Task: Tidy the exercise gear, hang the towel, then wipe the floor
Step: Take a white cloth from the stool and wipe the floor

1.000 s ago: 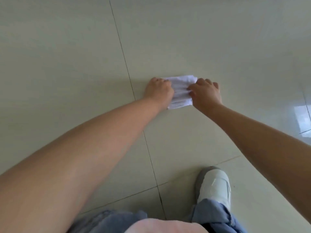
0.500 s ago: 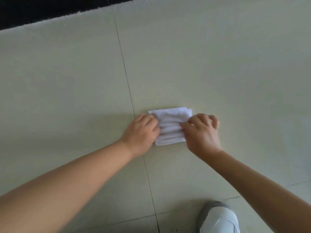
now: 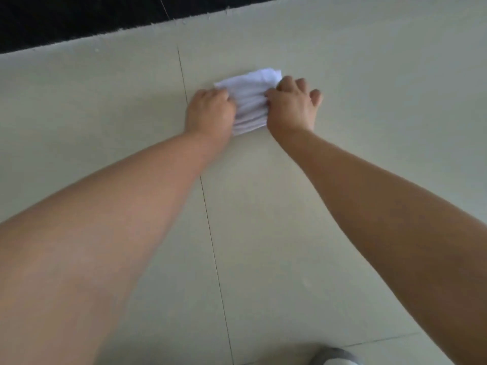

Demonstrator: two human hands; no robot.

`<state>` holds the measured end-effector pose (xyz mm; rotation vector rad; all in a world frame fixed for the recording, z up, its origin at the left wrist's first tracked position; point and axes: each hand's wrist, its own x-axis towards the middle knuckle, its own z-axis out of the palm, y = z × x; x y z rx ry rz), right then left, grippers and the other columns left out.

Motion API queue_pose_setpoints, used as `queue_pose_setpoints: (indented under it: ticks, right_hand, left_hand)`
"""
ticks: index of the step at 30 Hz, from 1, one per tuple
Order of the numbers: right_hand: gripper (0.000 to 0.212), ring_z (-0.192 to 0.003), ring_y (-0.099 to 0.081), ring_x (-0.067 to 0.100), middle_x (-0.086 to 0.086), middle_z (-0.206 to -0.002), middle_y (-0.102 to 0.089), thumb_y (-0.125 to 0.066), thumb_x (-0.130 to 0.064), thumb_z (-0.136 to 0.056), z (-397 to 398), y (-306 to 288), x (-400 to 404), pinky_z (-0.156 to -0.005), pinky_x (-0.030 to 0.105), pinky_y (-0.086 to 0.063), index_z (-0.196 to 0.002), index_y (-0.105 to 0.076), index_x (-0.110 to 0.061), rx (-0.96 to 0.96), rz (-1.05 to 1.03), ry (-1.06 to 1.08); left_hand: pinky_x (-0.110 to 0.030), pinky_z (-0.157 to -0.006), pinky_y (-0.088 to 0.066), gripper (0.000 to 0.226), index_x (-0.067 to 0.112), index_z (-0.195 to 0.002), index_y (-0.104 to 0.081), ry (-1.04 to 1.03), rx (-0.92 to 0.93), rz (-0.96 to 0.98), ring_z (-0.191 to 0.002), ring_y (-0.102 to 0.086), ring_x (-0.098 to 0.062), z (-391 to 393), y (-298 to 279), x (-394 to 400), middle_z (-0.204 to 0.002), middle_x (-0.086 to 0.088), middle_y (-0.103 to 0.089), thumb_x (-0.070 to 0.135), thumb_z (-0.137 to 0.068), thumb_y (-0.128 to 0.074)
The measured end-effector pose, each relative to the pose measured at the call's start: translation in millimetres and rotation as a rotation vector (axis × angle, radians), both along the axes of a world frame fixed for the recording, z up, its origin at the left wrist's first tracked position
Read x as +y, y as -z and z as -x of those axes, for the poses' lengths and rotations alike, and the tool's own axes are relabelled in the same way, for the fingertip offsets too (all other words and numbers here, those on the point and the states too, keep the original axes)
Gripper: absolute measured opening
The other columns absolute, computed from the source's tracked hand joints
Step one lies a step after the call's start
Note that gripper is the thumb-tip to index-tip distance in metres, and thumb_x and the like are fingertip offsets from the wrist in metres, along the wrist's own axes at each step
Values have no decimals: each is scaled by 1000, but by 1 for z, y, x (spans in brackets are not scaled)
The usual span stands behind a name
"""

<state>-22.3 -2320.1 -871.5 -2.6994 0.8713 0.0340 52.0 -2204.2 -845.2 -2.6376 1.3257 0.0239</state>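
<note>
A folded white cloth (image 3: 250, 98) lies flat on the pale tiled floor (image 3: 355, 75), just right of a tile seam. My left hand (image 3: 209, 113) grips the cloth's left edge with curled fingers. My right hand (image 3: 292, 106) holds the right edge, thumb and fingers bent over the folds. Both arms stretch far forward, and the cloth's side edges are hidden under the hands.
A black strip (image 3: 79, 17), a wall base or darker flooring, runs along the top left beyond the tiles. A grey and white shoe (image 3: 337, 358) shows at the bottom edge. A tile seam (image 3: 210, 233) runs from near the cloth toward me.
Both hands have pushed the cloth forward along the floor, away from my shoe and closer to the black strip. The grip on both edges is unchanged.
</note>
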Motion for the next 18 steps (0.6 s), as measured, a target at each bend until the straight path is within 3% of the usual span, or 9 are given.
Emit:
queue_pose_setpoints:
  ticks: [4, 6, 8, 10, 13, 18]
  right_hand:
    - [27, -119, -40, 25, 5, -125, -51, -47, -7, -84, -25, 0, 88, -95, 38, -27, -105, -65, -11, 11, -135, -175]
    - [18, -99, -53, 26, 5, -102, -61, -63, -4, -65, -6, 5, 120, -78, 33, -32, -81, -69, -11, -49, -98, -238]
    - [16, -73, -57, 23, 1, -70, -61, -69, -6, -44, 30, 11, 129, -66, 27, -26, -56, -64, -16, -123, -68, -265]
    - [10, -76, -47, 21, -1, -64, -59, -61, -11, -53, 78, 18, 119, -65, 27, -21, -58, -66, -18, -156, -84, -293]
    - [23, -81, -43, 21, 2, -65, -61, -50, -18, -71, 157, 13, 81, -65, 30, -22, -72, -74, -17, -175, -36, -213]
    - [31, -80, -56, 37, 13, -69, -63, -49, -24, -77, 195, 9, -16, -73, 38, -32, -78, -77, -9, -96, 80, 112]
  left_hand:
    - [-36, -57, -54, 21, -8, -63, -62, -66, 76, -150, -59, -63, -40, -17, 4, 99, -66, -27, -60, -13, -47, -74]
    - [-32, -51, -51, 7, -3, -59, -60, -62, 113, -179, -53, -61, -36, 0, 3, 133, -61, -22, -58, -5, -54, -64]
    - [-34, -58, -46, 17, 1, -58, -62, 23, 149, -189, -55, -63, -33, 25, 11, 155, -62, -18, -59, 7, -62, -46]
    - [-36, -70, -40, 23, 5, -58, -64, 157, 173, -99, -65, -67, -32, 54, 18, 158, -63, -14, -62, 10, -64, -43]
    - [-35, -79, -48, 25, 12, -55, -64, 330, 255, 82, -75, -72, -26, 103, 22, 119, -61, -7, -63, 10, -68, -43]
    - [-26, -66, -55, 33, 11, -48, -67, 358, 457, 104, -63, -70, -24, 142, 28, -6, -56, -5, -64, 9, -67, -40]
